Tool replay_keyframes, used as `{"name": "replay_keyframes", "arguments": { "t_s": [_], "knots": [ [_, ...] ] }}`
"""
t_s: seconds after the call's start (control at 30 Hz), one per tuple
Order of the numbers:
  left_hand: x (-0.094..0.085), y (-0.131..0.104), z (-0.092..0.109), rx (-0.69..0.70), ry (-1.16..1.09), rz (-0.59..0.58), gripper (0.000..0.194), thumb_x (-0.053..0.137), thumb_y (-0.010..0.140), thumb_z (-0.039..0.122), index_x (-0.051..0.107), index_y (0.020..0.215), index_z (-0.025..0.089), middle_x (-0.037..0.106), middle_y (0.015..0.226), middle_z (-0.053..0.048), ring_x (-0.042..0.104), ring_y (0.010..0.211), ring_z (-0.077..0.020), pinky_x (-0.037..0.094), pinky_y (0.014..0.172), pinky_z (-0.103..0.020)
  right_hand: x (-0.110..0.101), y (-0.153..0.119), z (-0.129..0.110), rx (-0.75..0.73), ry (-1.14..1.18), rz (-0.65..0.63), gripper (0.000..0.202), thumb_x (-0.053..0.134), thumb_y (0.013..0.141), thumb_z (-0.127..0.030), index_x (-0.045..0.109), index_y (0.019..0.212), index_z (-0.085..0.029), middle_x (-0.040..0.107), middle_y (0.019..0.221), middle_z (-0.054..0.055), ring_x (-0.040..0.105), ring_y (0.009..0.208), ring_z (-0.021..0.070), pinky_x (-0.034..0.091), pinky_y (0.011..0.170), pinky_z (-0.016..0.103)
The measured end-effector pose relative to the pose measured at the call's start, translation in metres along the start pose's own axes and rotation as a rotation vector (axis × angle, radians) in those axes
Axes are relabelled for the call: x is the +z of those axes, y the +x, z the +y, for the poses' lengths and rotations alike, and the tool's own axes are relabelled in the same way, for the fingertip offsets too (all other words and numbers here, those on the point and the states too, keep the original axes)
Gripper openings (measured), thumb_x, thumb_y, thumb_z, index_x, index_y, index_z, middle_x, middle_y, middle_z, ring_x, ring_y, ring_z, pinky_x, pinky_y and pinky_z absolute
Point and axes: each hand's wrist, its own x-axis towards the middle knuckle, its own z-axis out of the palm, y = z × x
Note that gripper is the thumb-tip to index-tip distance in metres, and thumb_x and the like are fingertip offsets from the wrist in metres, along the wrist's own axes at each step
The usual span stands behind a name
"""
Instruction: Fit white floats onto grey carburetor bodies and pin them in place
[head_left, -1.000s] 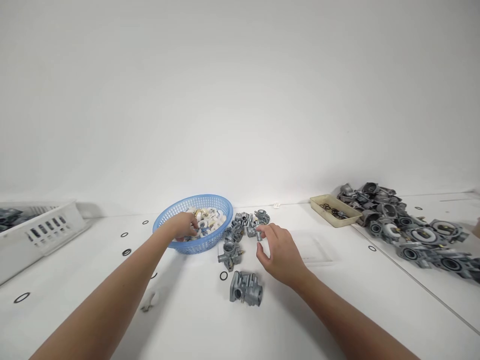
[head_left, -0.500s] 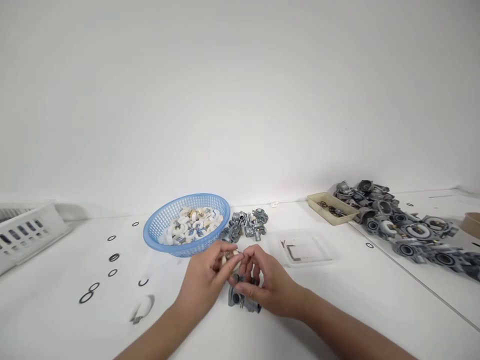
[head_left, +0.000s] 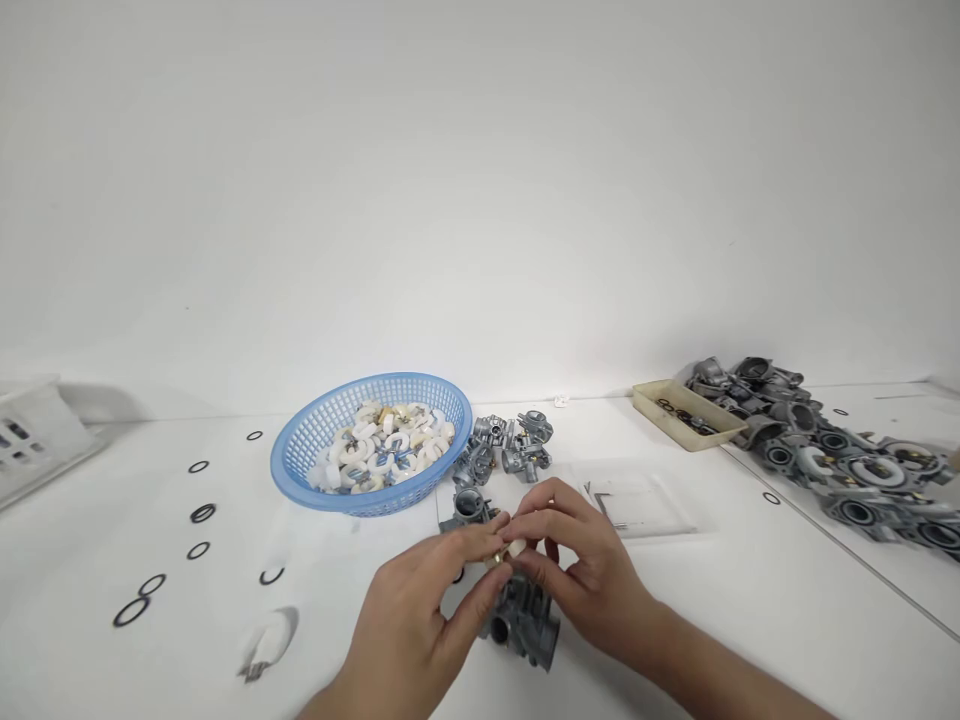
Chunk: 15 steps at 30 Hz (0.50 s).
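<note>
My left hand (head_left: 427, 610) pinches a small white carburetor float (head_left: 516, 549) between thumb and fingertips. My right hand (head_left: 589, 560) meets it from the other side, its fingertips closed on the float too and hiding part of it. Just beneath the fingers sits a grey metal carburetor body (head_left: 525, 630), its upper part covered by the hands. Behind my left fingertips stands a second carburetor body (head_left: 469, 507).
A blue basket (head_left: 289, 478) holds many white floats. More carburetor bodies (head_left: 525, 455) lie beside it. A clear tray (head_left: 664, 515) holds a hex key. Further right are a cream tray (head_left: 724, 437) and piled carburetors (head_left: 795, 420). Black rings (head_left: 133, 612) and a loose float (head_left: 270, 640) lie left.
Both hands have shifted slightly right and toward me, with the float now low over the carburetor body. The view has moved, and another carburetor body shows behind the fingers.
</note>
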Motion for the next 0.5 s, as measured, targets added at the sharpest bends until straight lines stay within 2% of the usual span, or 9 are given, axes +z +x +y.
{"name": "replay_keyframes", "arguments": {
  "t_s": [0.07, 0.17, 0.23, 0.3, 0.37, 0.43, 0.5],
  "knots": [
    [-0.006, 0.001, -0.005, -0.007, 0.034, -0.044, 0.025, 0.074, 0.107, 0.049, 0.074, 0.130, 0.037, 0.083, 0.138, -0.003, 0.083, 0.106, -0.0269, 0.065, 0.068, -0.033, -0.005, 0.003, -0.001, 0.137, 0.048, -0.019, 0.011, 0.081, 0.105, -0.038, 0.088, 0.109, -0.030, 0.075, 0.102, 0.007, 0.072, 0.082, 0.0194, 0.062, 0.065, 0.031],
    [-0.016, 0.004, -0.008, -0.064, 0.073, -0.325, 0.063, 0.087, 0.095, 0.055, 0.062, 0.151, 0.039, 0.074, 0.148, -0.007, 0.077, 0.119, -0.0319, 0.070, 0.093, -0.042, -0.013, 0.007, -0.001, 0.371, 0.209, -0.021, 0.021, 0.087, 0.100, -0.047, 0.087, 0.103, -0.027, 0.075, 0.091, 0.004, 0.073, 0.073, 0.0166, 0.062, 0.066, 0.030],
    [-0.020, 0.006, -0.006, -0.091, 0.121, -0.516, 0.077, 0.092, 0.090, 0.053, 0.058, 0.158, 0.041, 0.068, 0.157, -0.007, 0.072, 0.133, -0.0351, 0.065, 0.111, -0.049, -0.016, 0.009, 0.000, 0.458, 0.381, -0.007, 0.027, 0.091, 0.097, -0.050, 0.087, 0.108, -0.026, 0.072, 0.082, 0.000, 0.072, 0.069, 0.0146, 0.063, 0.068, 0.029],
    [-0.020, 0.008, -0.004, -0.112, 0.159, -0.628, 0.084, 0.096, 0.086, 0.049, 0.057, 0.161, 0.043, 0.067, 0.160, -0.006, 0.069, 0.140, -0.0373, 0.061, 0.117, -0.051, -0.016, 0.010, 0.000, 0.492, 0.523, -0.013, 0.033, 0.096, 0.093, -0.049, 0.088, 0.115, -0.027, 0.069, 0.078, -0.002, 0.070, 0.068, 0.0123, 0.063, 0.067, 0.026],
    [-0.018, 0.010, -0.005, -0.121, 0.169, -0.677, 0.081, 0.094, 0.088, 0.041, 0.058, 0.161, 0.046, 0.073, 0.153, -0.004, 0.070, 0.139, -0.0366, 0.061, 0.117, -0.050, -0.015, 0.011, 0.000, 0.509, 0.600, -0.050, 0.035, 0.098, 0.091, -0.047, 0.087, 0.117, -0.026, 0.068, 0.078, -0.003, 0.069, 0.066, 0.0105, 0.057, 0.058, 0.020],
    [-0.014, 0.012, -0.008, -0.124, 0.152, -0.666, 0.073, 0.089, 0.092, 0.033, 0.061, 0.158, 0.050, 0.077, 0.145, -0.001, 0.073, 0.134, -0.0337, 0.062, 0.113, -0.047, -0.014, 0.010, 0.000, 0.530, 0.639, -0.091, 0.034, 0.099, 0.090, -0.045, 0.085, 0.114, -0.026, 0.066, 0.077, -0.003, 0.067, 0.065, 0.0097, 0.050, 0.051, 0.016],
    [-0.010, 0.013, -0.012, -0.152, 0.106, -0.634, 0.065, 0.086, 0.095, 0.029, 0.067, 0.152, 0.053, 0.081, 0.138, 0.003, 0.076, 0.128, -0.0305, 0.063, 0.107, -0.041, -0.014, 0.010, 0.002, 0.541, 0.663, -0.102, 0.034, 0.100, 0.089, -0.044, 0.083, 0.112, -0.026, 0.064, 0.079, -0.004, 0.068, 0.067, 0.0095, 0.050, 0.051, 0.015]
  ]
}}
